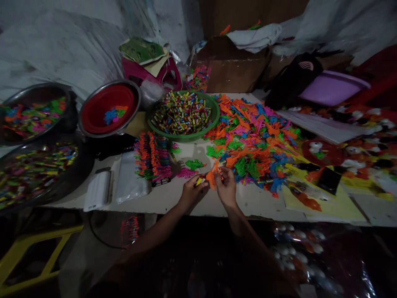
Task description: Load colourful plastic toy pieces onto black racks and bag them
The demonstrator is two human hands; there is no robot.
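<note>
Fingers point(228, 174) partly hide yellow piece point(199, 181) clasped by left grip point(187, 193), orange piece point(211, 180) by right grip point(227, 189).

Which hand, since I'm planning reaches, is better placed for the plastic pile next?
Probably the right hand: though holding an orange piece, it's beside the pile; the left hand is farther.

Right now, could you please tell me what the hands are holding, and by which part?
The left hand holds a small yellow piece, its exact grip point unclear; the right hand pinches an orange plastic piece along its right side.
</note>
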